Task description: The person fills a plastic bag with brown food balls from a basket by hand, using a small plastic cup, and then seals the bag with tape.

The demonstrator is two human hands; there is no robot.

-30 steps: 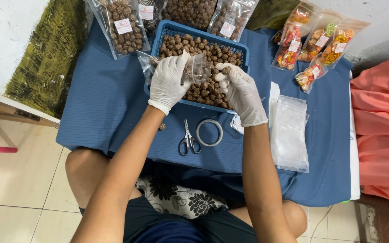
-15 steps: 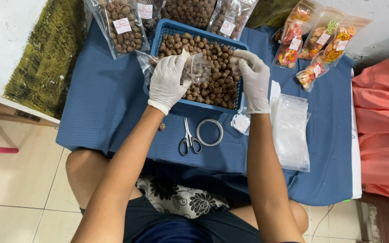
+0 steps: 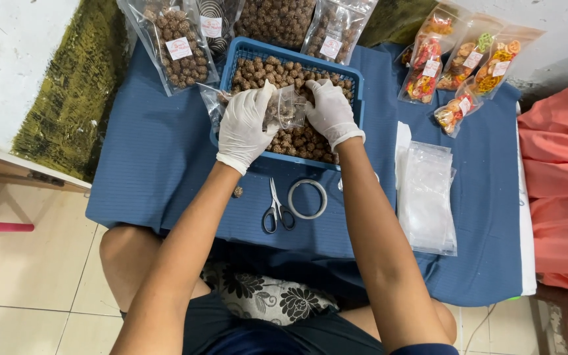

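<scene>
head view, looking straight down: i see both hands in white gloves over the blue basket (image 3: 357, 85) at 12 o'clock of the blue cloth (image 3: 159, 164). left hand (image 3: 246, 125) is clenched on a clear plastic pouch (image 3: 284, 108), gripping it from the 9 o'clock side; the pouch sits above the basket's near-left part and has some brown balls inside. right hand (image 3: 328, 112) is at the pouch mouth from the 3 o'clock side, fingers curled; i can't tell whether it pinches the pouch edge or holds snack balls, too hidden. basket is full of brown snack balls (image 3: 297, 141). one stray ball (image 3: 237, 191) lies on the cloth at 7 o'clock from the basket, just beside my left forearm. scissors (image 3: 276, 209) lie at 6 o'clock from the basket, and a clear tape ring (image 3: 307, 198) just beside them on the 3 o'clock side, between the two forearms. stack of empty clear bags (image 3: 426, 197) at 4 o'clock, well apart from the hands. filled labelled pouches of brown balls (image 3: 177, 46) lean at 11 and 12 o'clock behind the basket. packs of orange-red snacks (image 3: 465, 62) at 2 o'clock. green mat (image 3: 77, 98) at 9 o'clock off the cloth edge, orange fabric (image 3: 560, 190) at 3 o'clock.
</scene>
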